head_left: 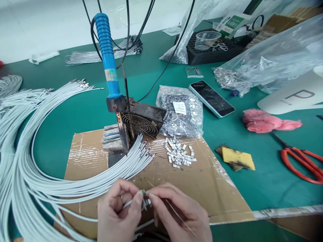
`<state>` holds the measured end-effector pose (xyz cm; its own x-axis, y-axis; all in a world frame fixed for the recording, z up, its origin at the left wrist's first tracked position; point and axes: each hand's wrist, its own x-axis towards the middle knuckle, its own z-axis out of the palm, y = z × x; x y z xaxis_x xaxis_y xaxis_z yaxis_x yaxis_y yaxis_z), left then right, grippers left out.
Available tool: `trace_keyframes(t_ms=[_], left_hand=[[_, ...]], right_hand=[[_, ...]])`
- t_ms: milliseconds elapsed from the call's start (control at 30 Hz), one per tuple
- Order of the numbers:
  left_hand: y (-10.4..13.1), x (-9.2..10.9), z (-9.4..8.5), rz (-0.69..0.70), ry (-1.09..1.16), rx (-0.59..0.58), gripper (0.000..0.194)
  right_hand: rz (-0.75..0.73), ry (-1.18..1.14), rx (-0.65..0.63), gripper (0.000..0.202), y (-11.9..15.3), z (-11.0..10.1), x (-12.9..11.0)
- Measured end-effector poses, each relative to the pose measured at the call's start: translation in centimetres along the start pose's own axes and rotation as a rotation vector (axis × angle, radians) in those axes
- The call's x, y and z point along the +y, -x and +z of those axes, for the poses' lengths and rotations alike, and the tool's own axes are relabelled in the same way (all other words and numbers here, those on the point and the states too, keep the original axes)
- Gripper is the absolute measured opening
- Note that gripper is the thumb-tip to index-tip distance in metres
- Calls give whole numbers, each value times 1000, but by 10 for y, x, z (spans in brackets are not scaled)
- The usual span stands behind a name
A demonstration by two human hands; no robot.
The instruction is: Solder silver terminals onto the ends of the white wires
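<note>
My left hand (117,215) is closed in a pinch on a white cable (127,204), near its end. Opposite it, my right hand (183,215) has thumb and finger pressed together at a small metal connector (147,202) by the cable end; the exact contact is partly hidden by the fingertips. Across the right hand runs a thin wire (174,210). Behind the hands, a thick bundle of white cables (75,188) curves over a cardboard sheet (217,198), its dark-tipped ends below the soldering iron (105,50). Loose small metal connectors (178,154) lie in a pile beyond.
The blue-handled iron stands upright beside a dirty fan (143,123). A connector bag (179,111) and phone (212,98) lie behind the pile. To the right are a blackened yellow sponge (238,159), pink cloth (268,121) and red-handled scissors (299,161).
</note>
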<state>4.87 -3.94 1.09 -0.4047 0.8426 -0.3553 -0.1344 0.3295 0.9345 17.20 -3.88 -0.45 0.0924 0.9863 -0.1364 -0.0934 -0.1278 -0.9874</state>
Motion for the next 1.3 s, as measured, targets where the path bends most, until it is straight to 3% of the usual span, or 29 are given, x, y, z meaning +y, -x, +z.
trace_keyframes(t_ms=[167,333,533,833,1300], left_hand=[[-5,3,-6,-45,29,-34,23],[-4,4,-3,-34,53,-68,21],[-3,4,-4,26,3,-83,19],[-5,5,-2,-13,18,-105,14],[-9,10,0,107,-145,-77,12]], right_hand=[[73,-78,106,9,-11,-10,-4],[52,-81,8,10,-16,-8,-6],[-43,-48,-19,21,-16,-1,-6],[-93,61,-130,24,-19,-10,-5],[-119,69,-109,23,-20,-9,-4]])
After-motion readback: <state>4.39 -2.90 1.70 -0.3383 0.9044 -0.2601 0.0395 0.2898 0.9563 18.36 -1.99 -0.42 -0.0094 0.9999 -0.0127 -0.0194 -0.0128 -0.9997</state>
